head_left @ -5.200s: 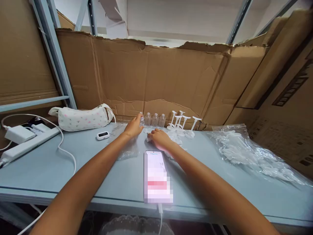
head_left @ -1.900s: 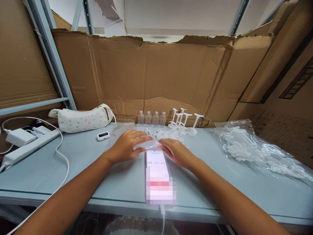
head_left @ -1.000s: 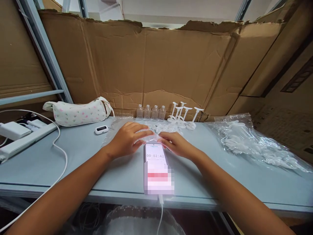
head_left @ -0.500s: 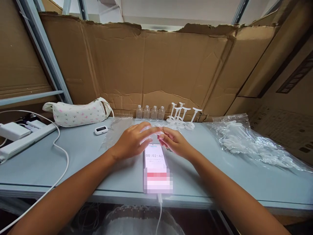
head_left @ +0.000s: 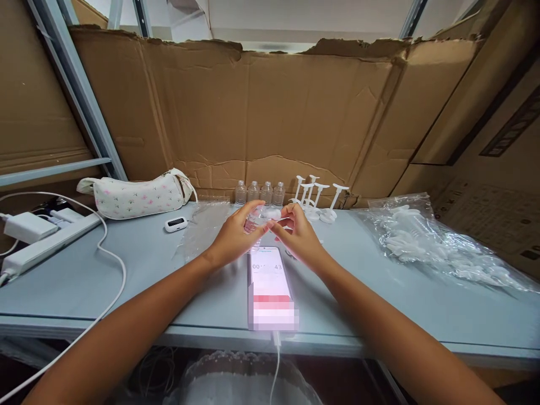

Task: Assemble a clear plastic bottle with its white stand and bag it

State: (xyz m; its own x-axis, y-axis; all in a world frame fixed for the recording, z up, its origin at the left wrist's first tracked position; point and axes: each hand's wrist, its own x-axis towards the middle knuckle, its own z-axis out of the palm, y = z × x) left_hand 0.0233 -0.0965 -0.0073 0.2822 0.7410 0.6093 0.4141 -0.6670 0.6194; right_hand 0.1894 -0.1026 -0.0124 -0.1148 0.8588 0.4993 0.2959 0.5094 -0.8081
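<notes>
A clear plastic bottle [head_left: 253, 216] lies sideways in my left hand [head_left: 231, 235], between the thumb and fingers. On its right end is a small white cap [head_left: 273, 214]. The fingertips of my right hand [head_left: 300, 232] close around that cap, and the thumbs of both hands nearly meet beneath it. Fingers partly cover the bottle. Below the hands lies a phone [head_left: 268, 270] with a timer on its lit screen, plugged into a white cable. Behind them, several small clear bottles [head_left: 259, 194] stand in a row, beside several white pump-like pieces [head_left: 336, 197] standing upright.
To the right lies a clear bag [head_left: 439, 242] of white plastic parts. A flowered pouch [head_left: 141, 196], a small white device [head_left: 175, 224] and a flat clear bag [head_left: 206, 225] are on the left. A power strip [head_left: 54, 243] with cables sits far left. Cardboard [head_left: 274, 112] walls the back.
My hands have turned so that the bottle and its white cap now show between them. My left fingers have curled in around the bottle. The timer has advanced a second.
</notes>
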